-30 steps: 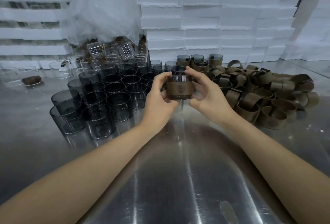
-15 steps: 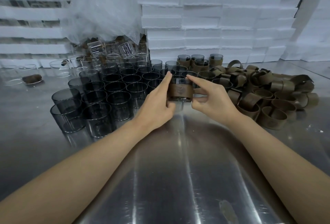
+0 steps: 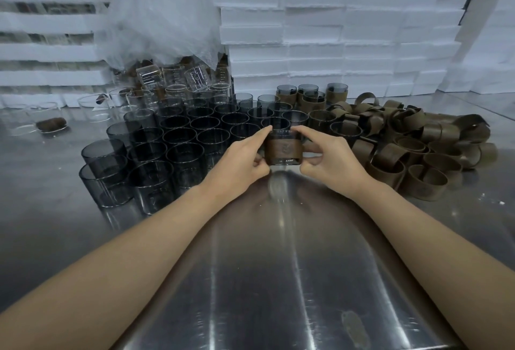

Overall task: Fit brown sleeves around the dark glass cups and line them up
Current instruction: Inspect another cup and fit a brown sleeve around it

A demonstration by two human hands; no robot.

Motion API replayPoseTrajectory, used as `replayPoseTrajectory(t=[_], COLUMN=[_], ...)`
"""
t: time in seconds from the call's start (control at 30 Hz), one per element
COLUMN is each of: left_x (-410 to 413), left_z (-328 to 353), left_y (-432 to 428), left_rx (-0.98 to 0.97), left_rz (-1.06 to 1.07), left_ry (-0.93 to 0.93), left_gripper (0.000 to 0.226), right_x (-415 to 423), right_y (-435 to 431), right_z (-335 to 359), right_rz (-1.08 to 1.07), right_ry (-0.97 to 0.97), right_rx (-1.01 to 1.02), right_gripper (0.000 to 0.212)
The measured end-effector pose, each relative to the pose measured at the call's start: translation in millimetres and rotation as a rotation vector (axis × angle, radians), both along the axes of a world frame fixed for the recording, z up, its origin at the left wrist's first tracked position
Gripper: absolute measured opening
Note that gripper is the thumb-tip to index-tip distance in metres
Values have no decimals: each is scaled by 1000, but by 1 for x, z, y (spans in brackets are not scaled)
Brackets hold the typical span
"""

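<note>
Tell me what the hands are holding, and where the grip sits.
Both hold one dark glass cup wearing a brown sleeve: the left hand grips its left side, the right hand its right side.

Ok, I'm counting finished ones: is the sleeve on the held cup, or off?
On. The brown sleeve wraps the dark glass cup, glass showing above and below it; left hand and right hand grip its sides.

My shiny steel surface (image 3: 250,280) runs back to stacked white foam slabs (image 3: 334,29), with crumpled plastic (image 3: 161,15) draped over clear glasses (image 3: 172,79) at the back left, and a brown lump (image 3: 51,124) lying in a clear dish (image 3: 21,129) further left.
</note>
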State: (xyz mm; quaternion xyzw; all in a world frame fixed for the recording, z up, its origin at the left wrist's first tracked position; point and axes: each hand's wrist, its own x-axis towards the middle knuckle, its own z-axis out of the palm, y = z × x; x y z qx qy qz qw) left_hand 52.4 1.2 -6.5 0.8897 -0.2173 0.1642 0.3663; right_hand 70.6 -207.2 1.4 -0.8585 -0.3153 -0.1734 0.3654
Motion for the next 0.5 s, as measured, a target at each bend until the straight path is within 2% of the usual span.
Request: replayPoseTrajectory(t=[0.33, 0.5], left_x=[2, 2], left_z=[0, -4], left_y=[0, -1], left_rx=[41, -24], left_rz=[1, 33], left_ry=[-14, 5], left_gripper=[59, 73], right_x=[1, 0], right_y=[5, 5], right_z=[-7, -5], right_rz=[-2, 2], right_ry=[13, 37], right_rx=[13, 28], right_gripper=[54, 50])
